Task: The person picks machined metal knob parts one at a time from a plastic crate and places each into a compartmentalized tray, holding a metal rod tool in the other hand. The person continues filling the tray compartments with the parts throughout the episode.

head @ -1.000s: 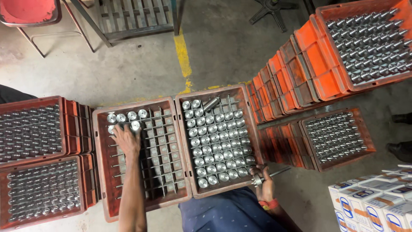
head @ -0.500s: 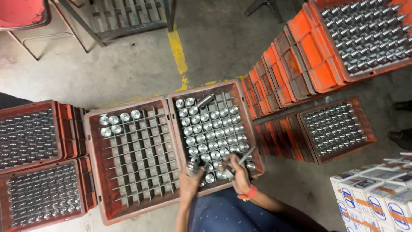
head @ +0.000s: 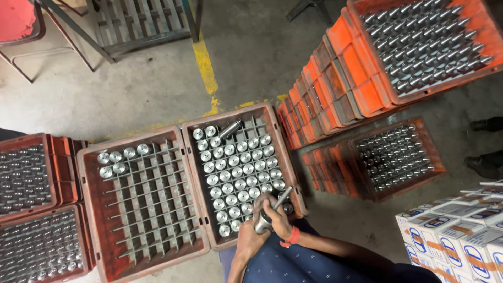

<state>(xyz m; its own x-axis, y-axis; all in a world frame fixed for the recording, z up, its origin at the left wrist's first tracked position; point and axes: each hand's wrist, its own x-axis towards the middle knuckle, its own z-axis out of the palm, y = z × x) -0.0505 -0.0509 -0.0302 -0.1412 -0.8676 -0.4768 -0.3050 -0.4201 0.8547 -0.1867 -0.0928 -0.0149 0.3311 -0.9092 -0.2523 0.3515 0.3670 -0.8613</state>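
- Grey concrete floor [head: 152, 89] carries everything, with a worn yellow painted line [head: 205, 63] running across it.
- Bright orange crates [head: 419, 47] stand stacked at the upper right, the top one packed with upright metal cylinders; more orange crates lean on edge beside it.
- Two reddish-brown crates lie side by side in the middle. The nearly empty crate [head: 141, 199] on the left holds only a few cylinders in its far-left corner cells; the rest of its grid is bare.
- The fuller crate [head: 243, 173] on the right has most cells filled with metal cylinders [head: 230, 173] standing upright, and one loose cylinder [head: 230, 129] lying tilted across the top row.
- Two more filled brown crates [head: 26, 209] sit at the far left, and another filled crate [head: 395, 157] lies to the right.
- White cartons [head: 456, 236] with blue markings are stacked at the lower right.
- The right hand [head: 277, 217], with an orange band at the wrist, hovers over the near-right corner of the fuller crate; its fingers [head: 272, 202] are closed around a held cylinder [head: 264, 222].
- The left hand [head: 250, 236] lies just beside it, touching the lower end of the same cylinder; whether its fingers are curled around it I cannot tell.
- A slimmer metal rod [head: 283, 198] juts up from the right hand's grip.
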